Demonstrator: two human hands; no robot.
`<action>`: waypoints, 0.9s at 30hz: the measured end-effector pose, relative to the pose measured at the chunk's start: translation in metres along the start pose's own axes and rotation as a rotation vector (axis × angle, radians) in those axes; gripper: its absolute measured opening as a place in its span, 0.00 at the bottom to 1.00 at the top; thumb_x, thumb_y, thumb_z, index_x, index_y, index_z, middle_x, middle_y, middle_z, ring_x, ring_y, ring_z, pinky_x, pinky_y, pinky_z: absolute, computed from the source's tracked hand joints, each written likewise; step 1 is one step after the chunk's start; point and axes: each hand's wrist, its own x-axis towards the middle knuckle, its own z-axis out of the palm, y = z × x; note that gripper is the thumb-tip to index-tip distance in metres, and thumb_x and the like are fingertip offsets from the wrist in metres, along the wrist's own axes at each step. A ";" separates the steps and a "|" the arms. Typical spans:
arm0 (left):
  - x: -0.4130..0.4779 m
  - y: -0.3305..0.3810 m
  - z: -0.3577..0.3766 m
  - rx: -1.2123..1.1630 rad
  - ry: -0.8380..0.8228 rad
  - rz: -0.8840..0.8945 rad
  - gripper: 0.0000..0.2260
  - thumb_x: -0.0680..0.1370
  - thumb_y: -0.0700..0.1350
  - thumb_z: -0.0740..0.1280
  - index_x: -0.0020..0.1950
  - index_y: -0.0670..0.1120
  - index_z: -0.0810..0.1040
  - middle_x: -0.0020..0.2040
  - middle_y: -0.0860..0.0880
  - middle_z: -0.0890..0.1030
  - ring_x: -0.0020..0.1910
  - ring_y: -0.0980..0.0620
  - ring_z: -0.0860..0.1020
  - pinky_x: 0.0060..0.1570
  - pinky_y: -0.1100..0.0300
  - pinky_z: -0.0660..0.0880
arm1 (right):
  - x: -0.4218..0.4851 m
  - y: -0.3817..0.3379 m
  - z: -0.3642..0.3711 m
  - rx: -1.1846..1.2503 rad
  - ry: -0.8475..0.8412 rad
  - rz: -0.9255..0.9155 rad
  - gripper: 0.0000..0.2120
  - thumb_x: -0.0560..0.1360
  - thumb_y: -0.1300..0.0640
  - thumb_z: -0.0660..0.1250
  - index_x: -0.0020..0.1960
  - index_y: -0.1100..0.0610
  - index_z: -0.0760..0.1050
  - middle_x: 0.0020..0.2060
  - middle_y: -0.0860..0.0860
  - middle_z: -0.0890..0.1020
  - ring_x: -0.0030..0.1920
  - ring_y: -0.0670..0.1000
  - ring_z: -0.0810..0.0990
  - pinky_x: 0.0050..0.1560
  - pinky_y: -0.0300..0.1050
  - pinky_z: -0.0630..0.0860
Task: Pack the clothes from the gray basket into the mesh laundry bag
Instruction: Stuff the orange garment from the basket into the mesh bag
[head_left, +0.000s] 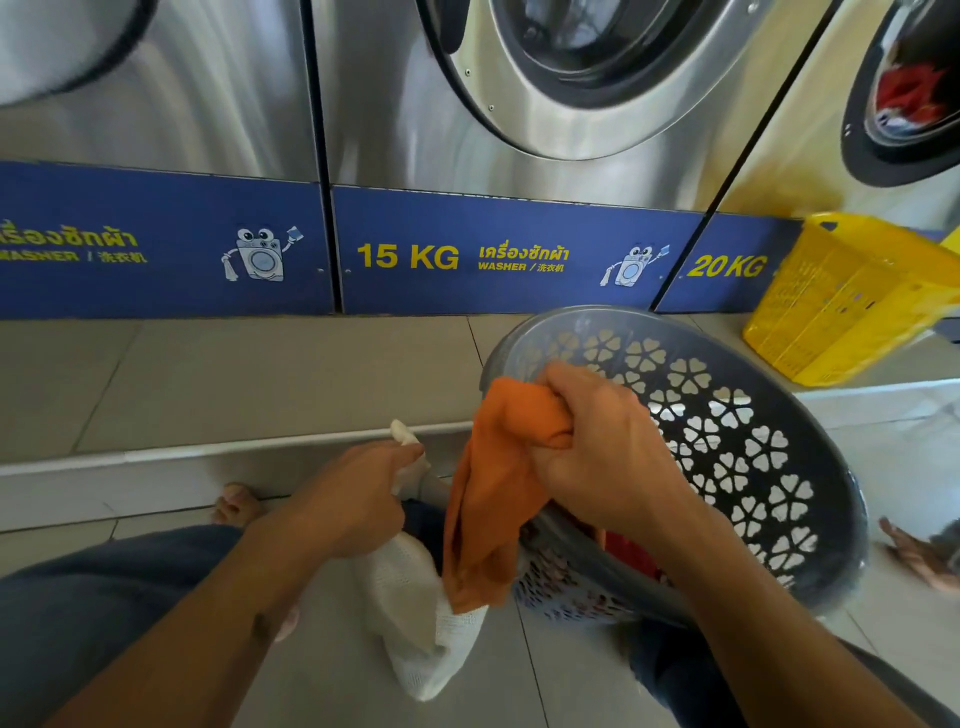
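Note:
The gray basket, round with flower-shaped holes, lies tilted toward me at centre right, and a red garment shows deep inside it. My right hand grips an orange garment that hangs over the basket's near rim. The cloth's lower end hangs beside the white mesh laundry bag, which sags on the floor between my knees. My left hand pinches the bag's top edge and holds it up.
Steel washing machines with blue base panels stand along the back on a raised tiled step. A yellow basket sits at the right on that step. My bare foot rests by the step; another foot shows at right.

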 end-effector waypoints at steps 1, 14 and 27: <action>-0.001 -0.002 -0.002 -0.027 -0.006 -0.015 0.31 0.73 0.38 0.68 0.75 0.54 0.66 0.73 0.49 0.69 0.69 0.47 0.70 0.64 0.58 0.69 | -0.002 -0.009 -0.001 -0.079 0.080 -0.054 0.10 0.67 0.56 0.68 0.44 0.49 0.69 0.39 0.47 0.74 0.38 0.51 0.74 0.36 0.49 0.73; -0.024 -0.027 -0.015 -0.028 -0.014 -0.112 0.32 0.76 0.37 0.65 0.77 0.55 0.60 0.76 0.49 0.62 0.71 0.47 0.66 0.66 0.58 0.65 | -0.016 0.030 0.040 0.152 -0.421 0.318 0.41 0.69 0.41 0.75 0.74 0.38 0.55 0.68 0.52 0.67 0.65 0.56 0.72 0.60 0.55 0.77; -0.028 -0.019 -0.019 -0.055 -0.028 -0.086 0.30 0.76 0.37 0.64 0.76 0.54 0.62 0.74 0.49 0.66 0.69 0.48 0.68 0.56 0.64 0.66 | -0.020 -0.035 0.035 -0.137 0.027 -0.147 0.11 0.68 0.53 0.61 0.50 0.51 0.69 0.43 0.48 0.74 0.40 0.52 0.74 0.37 0.51 0.74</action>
